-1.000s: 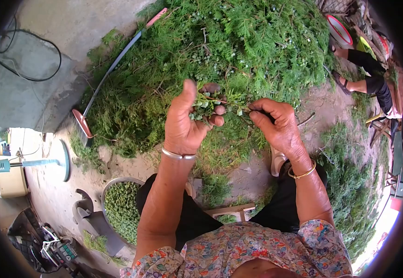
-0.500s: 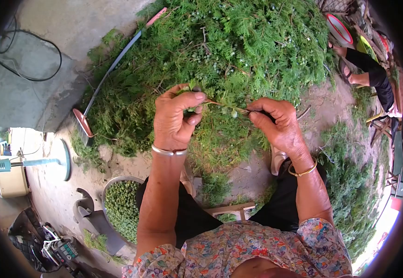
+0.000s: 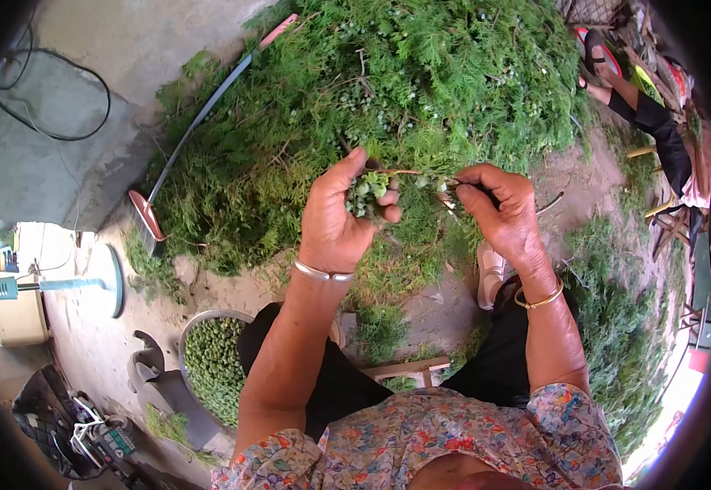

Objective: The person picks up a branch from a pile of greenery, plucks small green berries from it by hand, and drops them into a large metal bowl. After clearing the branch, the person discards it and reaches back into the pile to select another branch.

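My left hand (image 3: 341,204) is half curled, thumb raised, round a small bunch of green cones (image 3: 364,189) lying against its fingers. A thin brown evergreen twig (image 3: 404,172) runs from there across to my right hand (image 3: 503,208), which pinches its end between thumb and forefinger. A few more green cones (image 3: 423,182) hang along the twig between the hands. Beyond both hands rises a big heap of cut evergreen branches (image 3: 453,73) dotted with pale cones. A round metal basin (image 3: 186,335) full of green cones stands on the floor by my left leg.
A broom (image 3: 145,216) leans along the heap's left edge. A pale blue fan (image 3: 110,282) lies at the left, near a grey scoop-shaped thing (image 3: 172,400). Another person's leg (image 3: 658,122) shows at the upper right. More cut greenery (image 3: 609,327) covers the right side.
My left hand has moved right, nearer my right hand, and its fingers have loosened, showing the cones. My right hand has shifted slightly right. The other person's leg has moved farther up.
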`<state>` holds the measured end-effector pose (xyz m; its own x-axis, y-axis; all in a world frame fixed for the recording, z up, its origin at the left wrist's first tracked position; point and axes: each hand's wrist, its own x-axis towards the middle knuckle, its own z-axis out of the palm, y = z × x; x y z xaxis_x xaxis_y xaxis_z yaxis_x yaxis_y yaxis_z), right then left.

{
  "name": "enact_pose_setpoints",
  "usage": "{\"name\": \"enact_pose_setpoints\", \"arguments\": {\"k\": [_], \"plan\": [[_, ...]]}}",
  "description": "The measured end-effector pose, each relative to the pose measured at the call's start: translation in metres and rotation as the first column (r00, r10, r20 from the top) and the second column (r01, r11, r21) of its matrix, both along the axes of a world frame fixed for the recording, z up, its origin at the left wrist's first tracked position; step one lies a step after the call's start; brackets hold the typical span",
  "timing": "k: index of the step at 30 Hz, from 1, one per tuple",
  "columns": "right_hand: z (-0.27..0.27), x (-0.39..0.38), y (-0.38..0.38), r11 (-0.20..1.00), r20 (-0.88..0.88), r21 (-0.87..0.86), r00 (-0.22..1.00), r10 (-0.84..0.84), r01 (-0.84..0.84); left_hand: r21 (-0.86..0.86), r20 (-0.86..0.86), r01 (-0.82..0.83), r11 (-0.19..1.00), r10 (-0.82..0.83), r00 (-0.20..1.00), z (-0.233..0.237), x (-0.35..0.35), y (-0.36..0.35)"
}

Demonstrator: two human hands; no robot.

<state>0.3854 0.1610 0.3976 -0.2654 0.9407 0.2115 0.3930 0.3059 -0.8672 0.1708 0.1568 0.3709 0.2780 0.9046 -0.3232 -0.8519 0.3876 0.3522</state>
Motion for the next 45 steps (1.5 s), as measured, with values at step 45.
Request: {"name": "enact_pose_setpoints", "arguments": {"k": [45], "plan": [[-0.017, 0.017, 0.011, 0.962, 0.111, 0.237, 0.988, 0.110, -0.134, -0.140, -0.417, 0.290, 0.947, -0.322, 0.850, 0.048, 0.042, -0.080]]}}
